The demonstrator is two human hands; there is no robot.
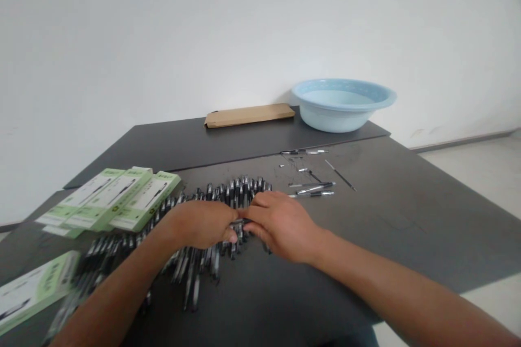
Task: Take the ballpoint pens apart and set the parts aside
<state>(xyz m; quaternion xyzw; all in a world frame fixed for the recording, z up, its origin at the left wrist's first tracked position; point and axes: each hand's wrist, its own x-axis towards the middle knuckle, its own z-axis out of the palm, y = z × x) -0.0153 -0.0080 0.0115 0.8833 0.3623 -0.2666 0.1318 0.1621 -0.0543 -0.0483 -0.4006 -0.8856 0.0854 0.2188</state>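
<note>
My left hand (205,223) and my right hand (280,222) meet over a spread of black-and-clear pens (191,265) on the dark table. Between them is a pen (240,222), pinched by the fingers of both hands; most of it is hidden by the fingers. The pens under and around my hands lie side by side in a long heap that runs to the lower left. To the right of my right hand, a few loose pens (315,190) and a thin refill (341,175) lie apart from the heap.
Green-and-white pen boxes (140,200) are stacked at the left, with another box (36,287) nearer me. A flat brown cardboard piece (250,115) and a light blue basin (334,119) stand at the back by the white wall. Small pen parts (303,169) are scattered before the basin.
</note>
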